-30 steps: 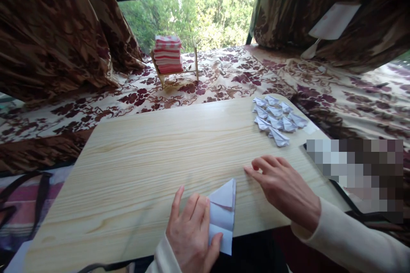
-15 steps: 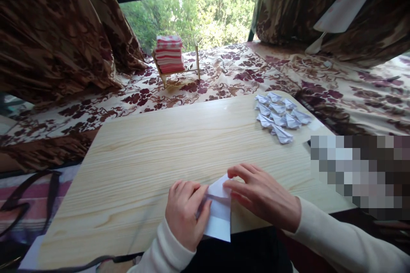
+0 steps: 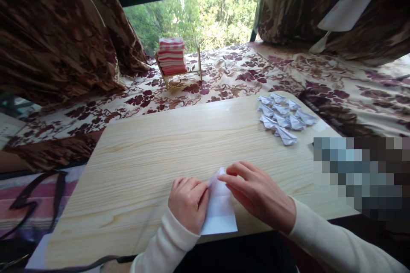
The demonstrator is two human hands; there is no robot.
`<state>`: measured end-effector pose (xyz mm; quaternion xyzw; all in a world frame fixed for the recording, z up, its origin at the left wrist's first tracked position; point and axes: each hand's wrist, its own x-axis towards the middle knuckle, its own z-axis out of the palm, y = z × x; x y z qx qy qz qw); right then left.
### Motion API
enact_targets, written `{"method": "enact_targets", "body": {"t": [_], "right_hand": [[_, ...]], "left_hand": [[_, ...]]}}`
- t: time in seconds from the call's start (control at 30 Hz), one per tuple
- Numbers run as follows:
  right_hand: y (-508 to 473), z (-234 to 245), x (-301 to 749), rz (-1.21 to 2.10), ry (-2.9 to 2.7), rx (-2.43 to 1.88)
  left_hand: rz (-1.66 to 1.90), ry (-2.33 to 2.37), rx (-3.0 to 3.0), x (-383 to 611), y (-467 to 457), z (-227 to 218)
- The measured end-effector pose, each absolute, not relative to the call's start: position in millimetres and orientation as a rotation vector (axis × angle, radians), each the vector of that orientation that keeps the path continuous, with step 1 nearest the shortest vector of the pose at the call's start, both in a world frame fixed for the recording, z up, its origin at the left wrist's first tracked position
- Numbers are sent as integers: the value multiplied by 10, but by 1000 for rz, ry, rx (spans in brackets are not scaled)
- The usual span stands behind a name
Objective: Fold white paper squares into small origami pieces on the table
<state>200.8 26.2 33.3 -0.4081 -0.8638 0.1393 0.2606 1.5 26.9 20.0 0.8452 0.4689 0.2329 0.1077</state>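
Note:
A white sheet of paper (image 3: 221, 213), creased and narrowed to a point at its far end, lies at the near edge of the wooden table (image 3: 153, 153). My left hand (image 3: 189, 202) is closed on the paper's left side, its thumb along the edge. On the other side, my right hand (image 3: 256, 192) touches the paper near its tip with bent fingers; its thumb is mostly hidden. Several folded white paper pieces (image 3: 282, 113) sit grouped at the table's far right corner.
Behind the table, a small gold stand (image 3: 182, 73) holds a stack of pink and white folded cloths (image 3: 172, 57) on a flowered cover. A white lamp (image 3: 347, 10) stands at the back right. A dark strap (image 3: 57, 196) lies at the left, and a blurred-out patch covers the right side.
The paper's far end has become narrower and its near end has turned slightly right. My left thumb has closed in along its edge. The view has shifted a little.

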Motion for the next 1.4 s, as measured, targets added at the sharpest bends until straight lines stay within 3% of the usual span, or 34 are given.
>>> {"method": "enact_targets", "body": {"t": [0.5, 0.63, 0.77, 0.9, 1.03, 1.4], "right_hand": [[-123, 296, 1999, 430, -2445, -1234], [-139, 360, 2561, 72, -2187, -1430], [-310, 284, 3531, -453, -1957, -2034], [-483, 147, 4074, -497, -2012, -2317], [-472, 256, 3858, -585, -1938, -2198], [-1, 399, 2234, 279, -2254, -1389]], "left_hand": [[628, 1297, 2556, 13, 230, 148], [697, 1265, 2587, 2, 229, 115], [741, 1256, 2611, -9, 223, 101], [734, 1251, 2626, -12, 223, 90], [732, 1263, 2645, -11, 221, 86], [739, 1264, 2603, -28, 216, 74]]}}
